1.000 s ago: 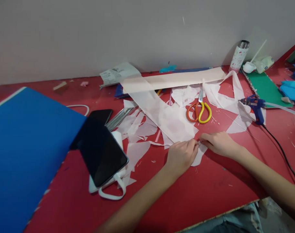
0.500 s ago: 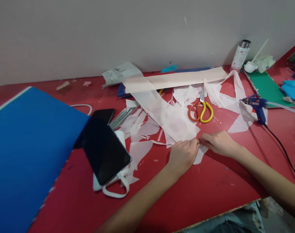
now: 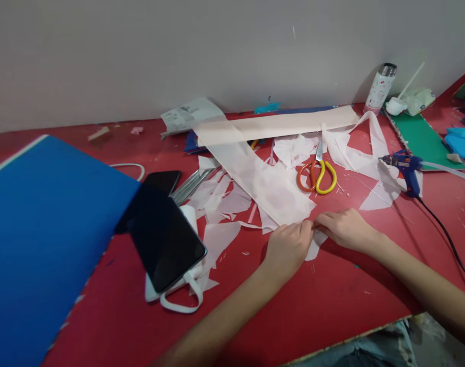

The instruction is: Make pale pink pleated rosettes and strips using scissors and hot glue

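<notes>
My left hand (image 3: 289,250) and my right hand (image 3: 343,228) meet low over the red table, fingertips touching. Both are closed in a pinch. A thin white scrap (image 3: 315,246), cloth or paper, shows below the joined fingertips; its upper part is hidden by the fingers. Just beyond my hands lies a wider translucent white sheet (image 3: 281,191). Scissors (image 3: 319,173) with one orange and one yellow handle rest past the fingertips, blades pointing away. A blue glue gun (image 3: 406,168) lies to the right, with a clear glue stick in its back.
At left are a large blue board (image 3: 56,244), a dark phone (image 3: 167,244) over a white power bank, and a white cable (image 3: 182,308). A long cream strip (image 3: 293,125) lies by the wall. A bottle (image 3: 381,89) and a green board (image 3: 427,140) stand at back right.
Almost nothing differs. The view has shifted very slightly, and both hands keep the same pinched pose at the same spot.
</notes>
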Available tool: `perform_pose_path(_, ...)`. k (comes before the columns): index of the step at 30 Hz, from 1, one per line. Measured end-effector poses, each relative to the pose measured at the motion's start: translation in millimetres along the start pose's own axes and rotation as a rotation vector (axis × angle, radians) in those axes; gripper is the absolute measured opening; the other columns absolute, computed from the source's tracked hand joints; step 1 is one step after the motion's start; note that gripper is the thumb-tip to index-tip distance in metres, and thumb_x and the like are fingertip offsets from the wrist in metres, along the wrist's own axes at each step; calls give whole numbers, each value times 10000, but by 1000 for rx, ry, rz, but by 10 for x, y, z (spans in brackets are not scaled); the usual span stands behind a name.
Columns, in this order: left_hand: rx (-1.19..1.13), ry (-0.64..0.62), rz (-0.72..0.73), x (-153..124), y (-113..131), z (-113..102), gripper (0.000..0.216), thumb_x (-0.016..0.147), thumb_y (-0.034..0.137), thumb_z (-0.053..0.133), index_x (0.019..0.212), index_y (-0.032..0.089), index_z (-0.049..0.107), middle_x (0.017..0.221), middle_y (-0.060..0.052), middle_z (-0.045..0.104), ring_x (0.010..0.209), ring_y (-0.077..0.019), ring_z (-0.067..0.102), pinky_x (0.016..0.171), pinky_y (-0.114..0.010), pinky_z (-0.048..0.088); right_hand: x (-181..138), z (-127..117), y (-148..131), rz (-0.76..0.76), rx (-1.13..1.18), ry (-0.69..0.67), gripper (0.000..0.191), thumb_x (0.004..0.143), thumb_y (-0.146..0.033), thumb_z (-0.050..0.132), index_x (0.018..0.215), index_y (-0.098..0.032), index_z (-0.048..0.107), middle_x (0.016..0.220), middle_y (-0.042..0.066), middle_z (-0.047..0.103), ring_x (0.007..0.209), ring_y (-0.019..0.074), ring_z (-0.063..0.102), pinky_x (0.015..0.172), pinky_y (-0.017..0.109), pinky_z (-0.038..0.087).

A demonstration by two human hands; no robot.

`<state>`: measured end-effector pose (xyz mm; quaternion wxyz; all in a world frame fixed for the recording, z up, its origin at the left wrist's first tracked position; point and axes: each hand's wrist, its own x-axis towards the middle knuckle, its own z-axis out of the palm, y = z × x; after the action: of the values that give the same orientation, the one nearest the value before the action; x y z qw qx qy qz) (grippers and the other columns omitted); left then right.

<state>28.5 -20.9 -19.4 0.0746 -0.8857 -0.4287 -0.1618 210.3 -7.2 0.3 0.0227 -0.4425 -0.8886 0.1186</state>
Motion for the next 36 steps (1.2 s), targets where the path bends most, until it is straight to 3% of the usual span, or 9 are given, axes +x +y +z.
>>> perform_pose_path(7,50,35,28,21,-5,9,212,888,138,439,704,170,540,505,6,555,482,-155,553,503,-277,316,20,12,9,-39,-44,-2,215,882,-117,384,984,-158,569,823,49,651,594,110,522,511,261,217)
perform_pose_path(19,73,64,50,27,-10,-15,240,917,192,429,704,167,537,492,18,526,449,-145,516,486,-276,279,9,-69,114,-23,63,0,197,919,-180,396,1007,-168,572,853,43,679,665,123,587,538,236,268)
perform_pose_path(32,92,92,42,36,7,-36,228,909,170,422,725,159,556,476,25,518,425,-136,509,481,-271,288,-10,-96,194,25,-73,-25,211,926,-182,364,943,-160,573,763,35,639,573,115,519,491,256,192)
perform_pose_path(36,89,92,45,39,7,-47,247,912,174,411,712,163,555,478,23,527,431,-134,509,480,-266,285,-26,-63,248,76,-112,24,224,928,-206,358,931,-151,575,752,47,646,553,118,495,494,255,184)
